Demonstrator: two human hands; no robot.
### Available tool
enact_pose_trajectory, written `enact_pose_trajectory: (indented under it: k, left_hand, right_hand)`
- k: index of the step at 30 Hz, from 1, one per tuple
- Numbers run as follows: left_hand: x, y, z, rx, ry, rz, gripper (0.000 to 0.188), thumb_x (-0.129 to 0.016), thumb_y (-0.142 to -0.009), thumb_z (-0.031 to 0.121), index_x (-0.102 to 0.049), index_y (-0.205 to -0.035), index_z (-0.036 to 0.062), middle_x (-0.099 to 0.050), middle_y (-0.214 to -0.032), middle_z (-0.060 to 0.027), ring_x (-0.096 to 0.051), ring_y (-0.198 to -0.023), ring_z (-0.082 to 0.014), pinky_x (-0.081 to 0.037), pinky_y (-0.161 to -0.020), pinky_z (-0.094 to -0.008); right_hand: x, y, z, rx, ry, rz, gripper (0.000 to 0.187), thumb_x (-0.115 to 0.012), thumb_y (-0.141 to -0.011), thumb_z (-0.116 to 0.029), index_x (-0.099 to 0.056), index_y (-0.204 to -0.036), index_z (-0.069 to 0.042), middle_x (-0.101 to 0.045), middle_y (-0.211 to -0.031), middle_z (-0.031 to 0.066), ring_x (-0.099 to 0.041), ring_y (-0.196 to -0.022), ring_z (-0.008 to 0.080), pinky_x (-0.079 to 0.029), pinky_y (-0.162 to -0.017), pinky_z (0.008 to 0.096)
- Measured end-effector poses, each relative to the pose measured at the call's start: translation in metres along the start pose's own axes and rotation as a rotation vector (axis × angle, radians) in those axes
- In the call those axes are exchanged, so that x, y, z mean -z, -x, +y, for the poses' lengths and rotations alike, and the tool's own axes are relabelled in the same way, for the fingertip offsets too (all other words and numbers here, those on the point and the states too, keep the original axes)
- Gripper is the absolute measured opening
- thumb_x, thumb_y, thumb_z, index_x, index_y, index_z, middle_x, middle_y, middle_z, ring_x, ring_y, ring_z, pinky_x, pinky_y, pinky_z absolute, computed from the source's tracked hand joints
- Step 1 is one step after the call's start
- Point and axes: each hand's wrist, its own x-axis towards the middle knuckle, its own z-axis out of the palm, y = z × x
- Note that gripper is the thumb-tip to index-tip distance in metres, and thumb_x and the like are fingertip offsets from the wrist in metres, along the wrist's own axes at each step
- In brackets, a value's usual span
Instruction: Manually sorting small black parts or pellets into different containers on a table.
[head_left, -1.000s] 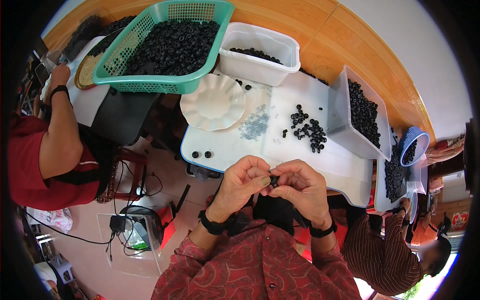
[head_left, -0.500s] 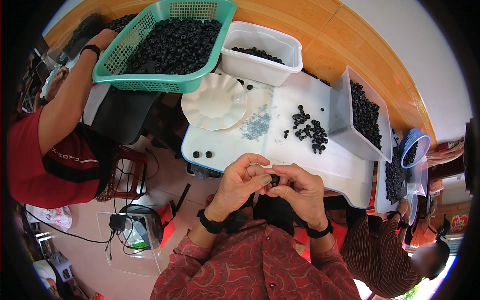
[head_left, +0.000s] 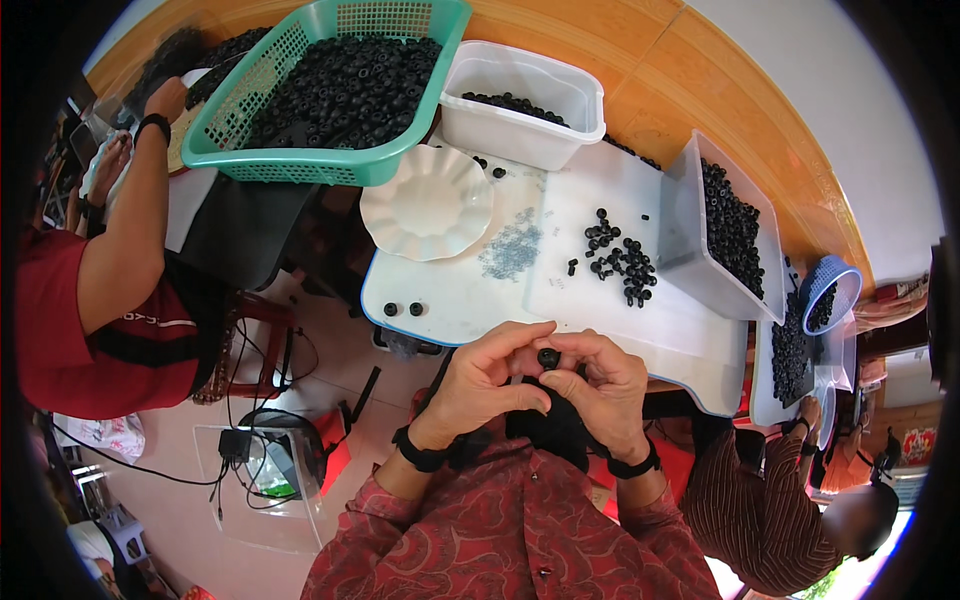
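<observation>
Since a second ago the co-worker's arm [head_left: 130, 230] has reached up; left hand [head_left: 480, 385] and right hand [head_left: 605, 385] keep pinching one small black ring [head_left: 548, 357] between fingertips, above the white table's [head_left: 450, 295] near edge. It looks light, stiff, easily dropped; grip its rim.

Got my left hand [head_left: 483, 378] and right hand [head_left: 603, 385] pressed together, fingertips pinched, wrists bent inward, forearms angled up.

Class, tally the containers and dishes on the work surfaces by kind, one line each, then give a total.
Green basket: 1
White tub: 1
Clear bin: 1
Blue basket: 1
White scalloped plate: 1
Total: 5
</observation>
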Motion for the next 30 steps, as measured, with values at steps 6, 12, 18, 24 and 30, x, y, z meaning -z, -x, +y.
enact_pose_trajectory:
  k: [6,12,18,24,30]
  left_hand:
    - [-0.005,0.004,-0.005,-0.015,-0.072,0.038,0.072,-0.082,-0.071,-0.004,-0.050,-0.136,-0.0045,-0.062,-0.120,-0.0098,-0.059,-0.102,-0.0139,-0.050,-0.088,-0.0288]
    - [-0.005,0.003,-0.003,-0.059,-0.097,0.032,0.068,-0.080,-0.072,-0.004,-0.052,-0.134,-0.0049,-0.065,-0.114,-0.0107,-0.061,-0.101,-0.0147,-0.051,-0.089,-0.0293]
    - [-0.007,0.001,-0.003,-0.088,-0.042,0.018,0.063,-0.077,-0.074,-0.009,-0.053,-0.132,-0.0054,-0.064,-0.114,-0.0118,-0.061,-0.101,-0.0146,-0.051,-0.089,-0.0295]
    - [-0.007,0.001,-0.004,-0.104,-0.066,0.018,0.062,-0.079,-0.074,-0.006,-0.054,-0.131,-0.0054,-0.065,-0.116,-0.0123,-0.061,-0.101,-0.0140,-0.051,-0.089,-0.0291]
    - [-0.006,0.002,-0.007,-0.085,-0.105,0.042,0.064,-0.080,-0.073,-0.004,-0.054,-0.131,-0.0050,-0.066,-0.115,-0.0121,-0.060,-0.096,-0.0129,-0.051,-0.087,-0.0287]
  right_hand:
    - [-0.008,0.005,0.002,0.005,-0.034,0.060,0.033,-0.076,-0.075,0.007,-0.067,-0.106,-0.001,-0.068,-0.088,0.0031,-0.058,-0.071,0.0065,-0.049,-0.065,0.0209]
    - [-0.011,0.008,0.005,0.006,-0.118,0.078,0.033,-0.073,-0.078,0.010,-0.064,-0.108,0.001,-0.068,-0.090,0.0047,-0.059,-0.073,0.0063,-0.050,-0.066,0.0208]
    - [-0.009,0.008,0.001,0.003,-0.188,0.046,0.033,-0.068,-0.080,0.014,-0.059,-0.110,0.004,-0.065,-0.091,0.0076,-0.059,-0.075,0.0083,-0.051,-0.064,0.0215]
    - [-0.010,0.010,0.006,-0.002,-0.234,0.077,0.029,-0.070,-0.080,0.012,-0.060,-0.105,0.003,-0.066,-0.091,0.0060,-0.059,-0.076,0.0065,-0.050,-0.066,0.0204]
    - [-0.012,0.010,0.010,0.012,-0.270,0.092,0.026,-0.070,-0.081,0.012,-0.059,-0.102,0.003,-0.066,-0.091,0.0066,-0.059,-0.078,0.0069,-0.051,-0.068,0.0210]
